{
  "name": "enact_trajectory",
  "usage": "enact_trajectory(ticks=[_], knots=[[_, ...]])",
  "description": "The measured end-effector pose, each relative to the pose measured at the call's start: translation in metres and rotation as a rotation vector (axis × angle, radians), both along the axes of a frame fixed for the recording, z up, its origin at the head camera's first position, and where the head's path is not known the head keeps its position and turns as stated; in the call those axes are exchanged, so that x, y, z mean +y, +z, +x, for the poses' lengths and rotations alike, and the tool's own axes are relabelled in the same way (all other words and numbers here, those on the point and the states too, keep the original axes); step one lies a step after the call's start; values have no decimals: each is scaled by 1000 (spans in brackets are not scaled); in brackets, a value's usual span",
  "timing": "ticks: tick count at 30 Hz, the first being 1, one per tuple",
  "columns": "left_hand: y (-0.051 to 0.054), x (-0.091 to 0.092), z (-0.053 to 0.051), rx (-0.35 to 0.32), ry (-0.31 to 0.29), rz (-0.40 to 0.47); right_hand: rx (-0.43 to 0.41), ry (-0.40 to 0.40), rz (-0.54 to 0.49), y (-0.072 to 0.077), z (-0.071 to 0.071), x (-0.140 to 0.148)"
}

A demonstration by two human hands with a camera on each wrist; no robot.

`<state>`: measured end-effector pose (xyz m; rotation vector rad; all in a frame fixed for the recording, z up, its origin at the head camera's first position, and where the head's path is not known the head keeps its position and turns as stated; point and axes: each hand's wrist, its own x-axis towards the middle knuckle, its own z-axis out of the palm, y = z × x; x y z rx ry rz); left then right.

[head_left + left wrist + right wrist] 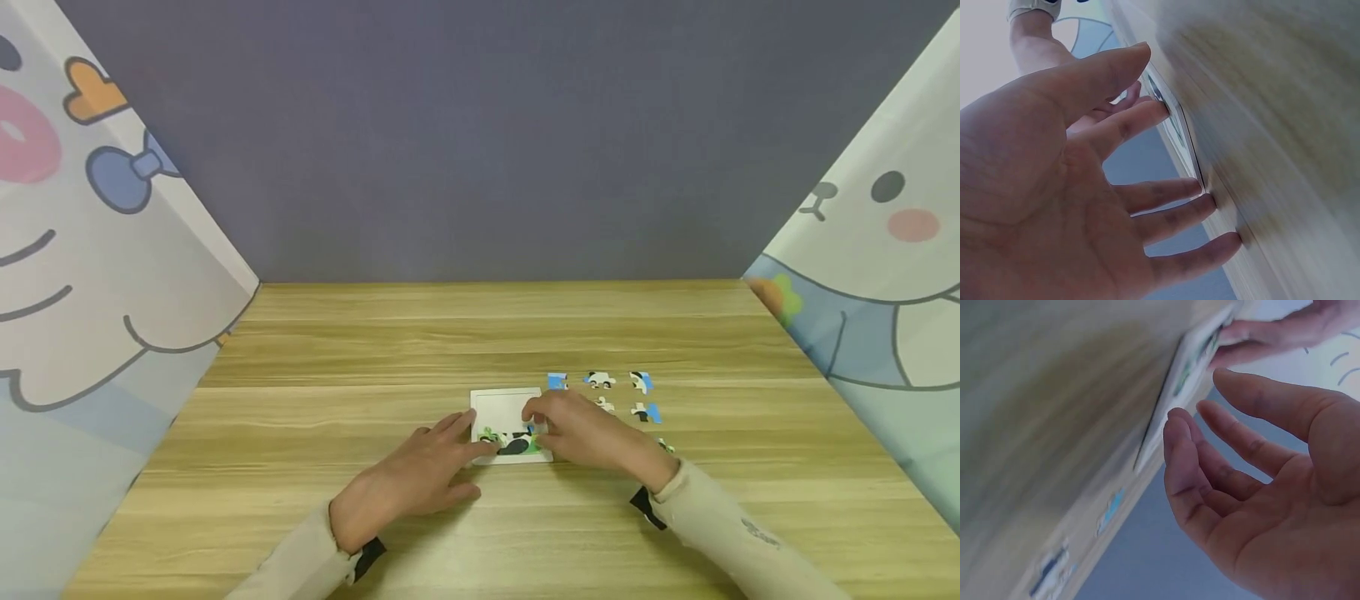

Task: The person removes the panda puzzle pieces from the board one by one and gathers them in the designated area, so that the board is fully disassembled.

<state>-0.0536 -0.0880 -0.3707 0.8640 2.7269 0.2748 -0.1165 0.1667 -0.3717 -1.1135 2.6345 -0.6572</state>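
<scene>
A white puzzle tray (497, 408) lies flat on the wooden table, with joined green, black and white pieces (515, 443) along its near side. My left hand (423, 471) reaches in from the left. Its index fingertip touches the pieces, and the other fingers lie fairly straight at the tray's left edge and on the table, as the left wrist view (1104, 181) shows. Over the tray's right edge hovers my right hand (581, 429), its fingers loosely bent. In the right wrist view (1260, 462) its thumb and fingers stand apart, with no piece visible between them.
Right of the tray lie several loose puzzle pieces, among them a panda-face piece (600, 380), a blue piece (557, 381) and a blue-and-black piece (647, 412). My right forearm partly covers a green piece (665, 445). A dark grey panel (495, 142) stands behind the table.
</scene>
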Motion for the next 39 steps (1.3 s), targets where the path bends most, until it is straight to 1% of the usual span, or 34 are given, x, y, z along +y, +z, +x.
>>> enact_trajectory(ticks=[3, 6, 8, 11, 15, 17, 24, 26, 33, 39], knots=[[-1, 0, -1, 18, -9, 22, 22, -21, 32, -4, 4, -5], [-2, 1, 0, 42, -27, 40, 46, -58, 62, -7, 8, -10], [-2, 3, 2, 46, -34, 40, 55, -70, 61, -8, 9, -11], [-3, 7, 5, 90, -52, 13, 51, -74, 47, -10, 10, -12], [-6, 12, 8, 179, -64, -44, 54, -79, 35, -11, 9, -14], [-6, 13, 8, 195, -62, -63, 55, -82, 30, -11, 9, -14], [-6, 14, 9, 180, -51, -59, 22, -96, 53, -10, 10, -14], [-6, 14, 9, 188, -48, -61, 21, -103, 50, -10, 9, -14], [-9, 15, 12, 167, -43, -64, -6, -109, 44, -10, 13, -14], [-9, 14, 10, 194, -45, -71, 38, -108, 36, -8, 12, -13]])
